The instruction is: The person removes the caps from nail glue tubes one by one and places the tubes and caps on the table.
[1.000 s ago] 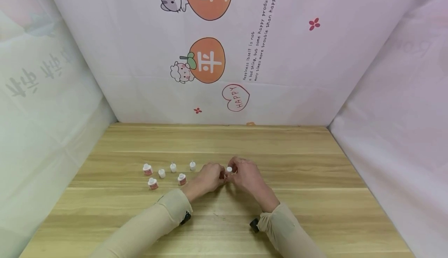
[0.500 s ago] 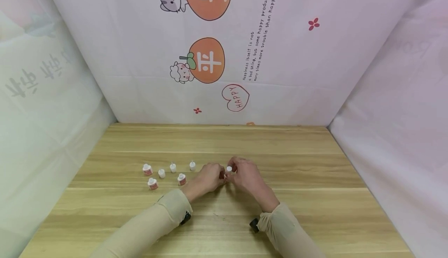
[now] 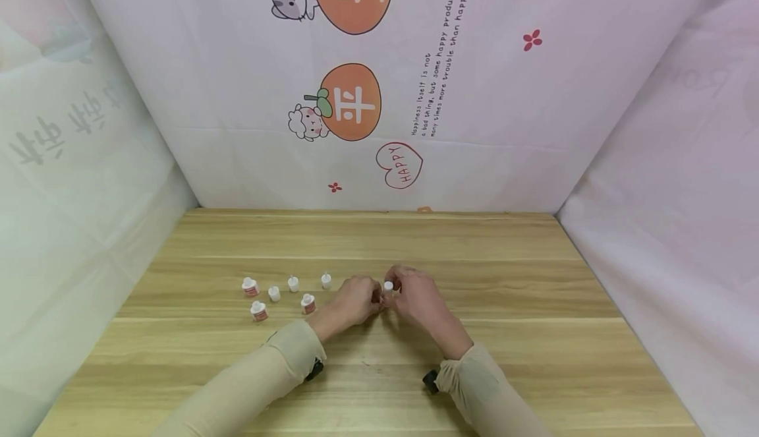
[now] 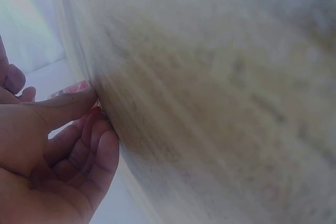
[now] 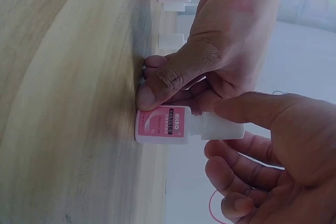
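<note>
A small white nail glue bottle (image 5: 162,125) with a pink label stands upright on the table between both hands. My left hand (image 3: 358,300) holds the bottle low on its body, with the thumb across its side near the base. Up at the top, my right hand (image 3: 418,297) pinches the white cap (image 5: 222,126) between thumb and fingers. The cap sits over the bottle's neck; whether it is fully seated I cannot tell. In the left wrist view the fingers hide most of the bottle, and just part of its pink label (image 4: 73,88) shows.
To the left stand three more pink-labelled bottles (image 3: 258,310) and three loose white caps (image 3: 293,283). The wooden table (image 3: 367,391) is bounded by a printed white cloth (image 3: 474,173) at the back and white cloth on both sides.
</note>
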Demonstrator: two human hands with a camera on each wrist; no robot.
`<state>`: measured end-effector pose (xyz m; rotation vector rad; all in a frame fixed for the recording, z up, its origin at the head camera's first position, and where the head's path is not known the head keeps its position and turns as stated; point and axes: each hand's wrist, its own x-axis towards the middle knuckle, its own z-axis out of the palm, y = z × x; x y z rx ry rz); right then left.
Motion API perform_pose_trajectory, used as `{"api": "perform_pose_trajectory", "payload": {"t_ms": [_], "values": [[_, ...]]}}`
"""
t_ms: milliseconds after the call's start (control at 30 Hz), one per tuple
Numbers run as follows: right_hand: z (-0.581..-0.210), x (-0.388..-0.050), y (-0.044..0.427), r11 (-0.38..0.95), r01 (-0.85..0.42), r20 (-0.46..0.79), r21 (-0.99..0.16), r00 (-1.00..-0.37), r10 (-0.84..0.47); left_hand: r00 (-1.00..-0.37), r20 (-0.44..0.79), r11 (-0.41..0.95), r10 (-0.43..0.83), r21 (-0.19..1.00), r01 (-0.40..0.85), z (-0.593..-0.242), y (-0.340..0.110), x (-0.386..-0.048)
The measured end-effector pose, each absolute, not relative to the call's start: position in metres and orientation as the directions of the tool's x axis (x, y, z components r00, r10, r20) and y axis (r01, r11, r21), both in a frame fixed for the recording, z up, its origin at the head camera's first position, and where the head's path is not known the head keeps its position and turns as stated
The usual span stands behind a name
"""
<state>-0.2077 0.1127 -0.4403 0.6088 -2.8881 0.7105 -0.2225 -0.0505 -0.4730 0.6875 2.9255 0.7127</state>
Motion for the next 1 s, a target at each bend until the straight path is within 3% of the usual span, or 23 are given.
{"api": "perform_pose_trajectory", "payload": {"t_ms": [233,467,667,1000], "values": [[-0.4405,-0.2084,0.1124,0.806,-0.433,0.230,-0.403,-0.900,-0.369,-0.901,0.059,0.794,0.429,0.451,0.407,-0.4740,-0.0499,-0.2233],[-0.4401,-0.2083,0.1109,0.816,-0.356,0.149,-0.455,-0.934,-0.325,-0.898,0.077,0.788,0.434,0.451,0.419,-0.4750,-0.0501,-0.2231],[-0.4369,-0.2077,0.1108,0.821,-0.399,0.182,-0.408,-0.917,-0.355,-0.888,0.106,0.780,0.448,0.439,0.446,-0.4730,-0.0515,-0.2217],[-0.4369,-0.2077,0.1110,0.817,-0.375,0.159,-0.438,-0.927,-0.340,-0.896,0.067,0.794,0.439,0.438,0.422,-0.4755,-0.0506,-0.2231]]}}
